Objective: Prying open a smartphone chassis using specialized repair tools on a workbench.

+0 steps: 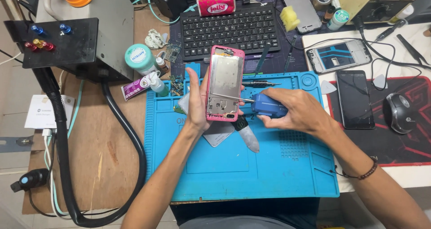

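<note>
Head camera looks straight down on a pink phone frame (pixel 224 83), held upright above the near-centre of a blue silicone repair mat (pixel 251 166). Its back is off, so we see a dull silver metal plate inside, smooth and flat, ringed by a glossy pink plastic rim with rounded corners; small dark parts crowd the top and bottom ends. The left hand (pixel 197 101) is wrapped around the frame's left edge, thumb along the side, fingers curled behind, a firm closed grip. The right hand (pixel 296 110) is closed around a stubby blue electric screwdriver (pixel 268 106), and its thin steel bit reaches leftward, tip touching the lower part of the metal plate. Just under the phone lie a flat grey metal pry blade (pixel 248 137) with a black handle and a pale sheet of plastic (pixel 217 133), both resting on the mat. The mat itself is matte and rubbery, moulded with shallow trays and a grid of tiny pockets at the right. A slim dark precision screwdriver (pixel 258 83) lies on the mat's top edge. Behind it sits a black keyboard (pixel 229 29). Off to the right, a black smartphone (pixel 354 98) lies face up on a red and black mouse pad, beside a dark rounded mouse (pixel 399 112). Left of the mat, a thick ribbed black hose (pixel 130 139) curves over the worn brown cardboard desk cover.
</note>
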